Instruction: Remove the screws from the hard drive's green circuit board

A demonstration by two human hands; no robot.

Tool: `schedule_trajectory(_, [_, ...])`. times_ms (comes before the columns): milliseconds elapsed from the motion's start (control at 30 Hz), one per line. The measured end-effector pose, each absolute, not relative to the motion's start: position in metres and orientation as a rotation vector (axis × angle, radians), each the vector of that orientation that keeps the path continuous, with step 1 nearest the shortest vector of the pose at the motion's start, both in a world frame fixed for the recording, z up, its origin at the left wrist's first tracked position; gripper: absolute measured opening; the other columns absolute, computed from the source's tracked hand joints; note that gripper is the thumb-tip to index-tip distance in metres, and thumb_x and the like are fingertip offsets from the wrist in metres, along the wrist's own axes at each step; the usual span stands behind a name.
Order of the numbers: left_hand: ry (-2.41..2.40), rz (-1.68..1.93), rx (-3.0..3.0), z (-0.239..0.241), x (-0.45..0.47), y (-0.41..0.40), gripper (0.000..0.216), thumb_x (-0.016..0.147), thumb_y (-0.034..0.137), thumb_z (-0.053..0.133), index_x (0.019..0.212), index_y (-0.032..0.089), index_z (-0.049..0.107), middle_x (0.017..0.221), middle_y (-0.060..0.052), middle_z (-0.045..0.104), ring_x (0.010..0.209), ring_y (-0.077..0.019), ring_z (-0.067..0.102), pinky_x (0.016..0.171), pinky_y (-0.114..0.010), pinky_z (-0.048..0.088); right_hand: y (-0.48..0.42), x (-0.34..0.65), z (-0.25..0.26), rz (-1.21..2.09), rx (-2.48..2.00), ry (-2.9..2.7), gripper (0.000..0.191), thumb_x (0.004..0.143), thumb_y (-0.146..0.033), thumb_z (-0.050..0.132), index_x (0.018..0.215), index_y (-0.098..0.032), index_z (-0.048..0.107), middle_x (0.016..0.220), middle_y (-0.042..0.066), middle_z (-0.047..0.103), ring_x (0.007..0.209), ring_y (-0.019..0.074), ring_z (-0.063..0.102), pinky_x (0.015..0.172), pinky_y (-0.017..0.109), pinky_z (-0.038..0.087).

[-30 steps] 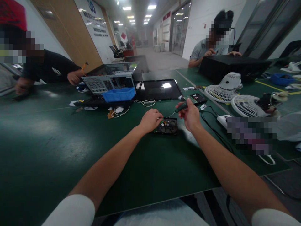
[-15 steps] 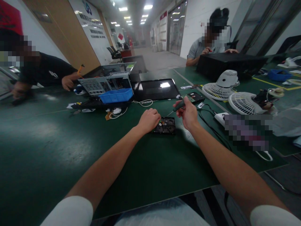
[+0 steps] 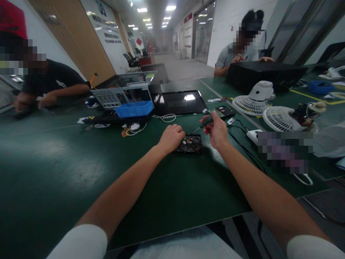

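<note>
A black rectangular casing (image 3: 194, 147) lies flat on the green table, with small round light parts and orange wires inside. At its left end my left hand (image 3: 172, 137) has curled fingers pinched together; a bit of green shows at the fingertips, but what they hold is hidden. My right hand (image 3: 219, 133) is closed round the dark green handle of a screwdriver (image 3: 207, 121). The thin shaft points down and left to just above the casing's far edge. Behind my right hand lies a black unit with a green circuit board (image 3: 225, 112).
Ahead stand an opened computer case (image 3: 107, 98), a blue bin (image 3: 134, 109) and a dark panel (image 3: 180, 102). White fan parts (image 3: 252, 100), a power strip (image 3: 254, 135) and black cables lie to the right. Two people sit across the table, one behind a black box (image 3: 265, 75).
My hands stay almost in place, with the screwdriver still above the casing. The person on the left has drawn one hand back from the computer case toward their other hand.
</note>
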State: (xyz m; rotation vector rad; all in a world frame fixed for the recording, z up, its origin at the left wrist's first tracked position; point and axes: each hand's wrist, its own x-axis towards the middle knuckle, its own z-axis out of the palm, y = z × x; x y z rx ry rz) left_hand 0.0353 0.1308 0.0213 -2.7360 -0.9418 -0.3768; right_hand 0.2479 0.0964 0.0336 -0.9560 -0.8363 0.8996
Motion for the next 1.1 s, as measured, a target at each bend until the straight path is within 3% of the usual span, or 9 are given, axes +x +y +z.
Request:
schedule_trajectory(567, [-0.895, -0.35, -2.797, 0.021, 0.034, 0.137, 0.022, 0.102, 0.019, 0.055, 0.108, 0.023, 0.075, 0.107, -0.011, 0.066, 0.102, -0.028, 0.055, 0.083, -0.041, 0.04, 0.094, 0.246, 0.034, 0.913, -0.954, -0.824, 0.053, 0.087, -0.072, 0.063, 0.084, -0.02, 0.07, 0.075, 0.005, 0.074, 0.044, 0.0091, 0.054, 0.038, 0.023, 0.033])
schedule_trajectory(1100, [-0.931, -0.381, -2.735, 0.017, 0.041, 0.137, 0.021, 0.103, 0.024, 0.055, 0.102, 0.019, 0.075, 0.104, -0.011, 0.069, 0.099, -0.0278, 0.058, 0.081, -0.041, 0.042, 0.094, 0.247, 0.035, 0.911, -0.958, -0.829, 0.053, 0.089, -0.071, 0.061, 0.084, -0.019, 0.069, 0.077, 0.006, 0.076, 0.044, 0.0092, 0.054, 0.038, 0.024, 0.033])
